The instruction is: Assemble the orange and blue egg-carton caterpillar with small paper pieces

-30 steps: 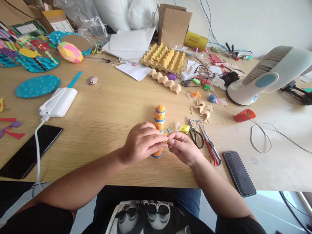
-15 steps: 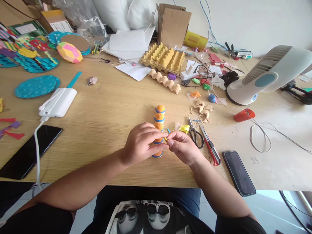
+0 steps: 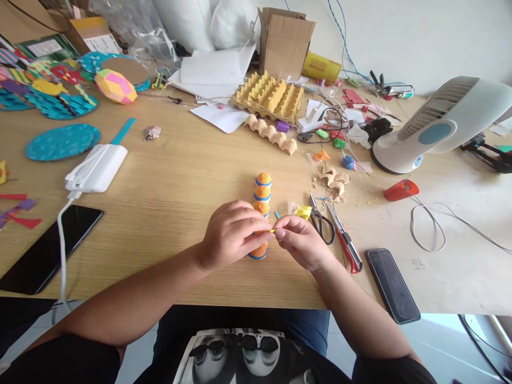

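My left hand (image 3: 234,232) and my right hand (image 3: 302,240) meet above the table, thumb and fingertips pinching a small piece of yellow modelling clay (image 3: 272,231) from either side. Below and partly behind my left fingers runs an upright row of orange bumps with blue bands (image 3: 262,193), which looks like a painted strip of egg carton. Its middle is hidden by my hand. Just right of my right fingertips lies a lump of yellow clay in clear wrap (image 3: 303,212). Beside it are black-handled scissors (image 3: 321,221) and a red utility knife (image 3: 348,245) with its blade out.
A phone (image 3: 392,285) lies by the right front edge, a larger black one (image 3: 52,248) at left beside a white power bank (image 3: 98,168). Behind stand yellow egg trays (image 3: 270,98), a bare carton strip (image 3: 270,133), clay lumps and a white fan (image 3: 424,128).
My left thumb and fingers have closed in on the yellow clay, which now lies flatter between both hands' fingertips. The right hand has hardly moved.
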A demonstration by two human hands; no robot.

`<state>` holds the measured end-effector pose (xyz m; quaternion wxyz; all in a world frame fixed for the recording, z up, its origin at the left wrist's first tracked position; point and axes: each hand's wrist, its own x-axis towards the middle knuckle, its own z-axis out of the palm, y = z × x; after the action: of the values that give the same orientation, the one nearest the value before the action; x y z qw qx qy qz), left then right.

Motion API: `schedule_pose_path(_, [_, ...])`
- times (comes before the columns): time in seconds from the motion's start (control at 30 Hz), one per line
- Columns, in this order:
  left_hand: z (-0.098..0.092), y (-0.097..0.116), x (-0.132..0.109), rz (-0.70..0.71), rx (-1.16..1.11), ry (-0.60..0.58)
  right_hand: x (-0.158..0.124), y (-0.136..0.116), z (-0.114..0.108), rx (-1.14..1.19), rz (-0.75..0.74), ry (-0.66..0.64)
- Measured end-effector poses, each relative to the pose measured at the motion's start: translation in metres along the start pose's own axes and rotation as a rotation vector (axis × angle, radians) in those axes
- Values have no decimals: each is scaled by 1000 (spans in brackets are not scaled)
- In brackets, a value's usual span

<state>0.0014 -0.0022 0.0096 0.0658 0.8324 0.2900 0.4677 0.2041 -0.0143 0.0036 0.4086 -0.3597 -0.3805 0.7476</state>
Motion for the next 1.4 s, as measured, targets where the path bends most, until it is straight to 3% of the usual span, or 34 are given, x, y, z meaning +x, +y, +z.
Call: schedule_pose_path(1.4, [0,-2,-1,15,-5,-20,-1,1,-1,37,15,1])
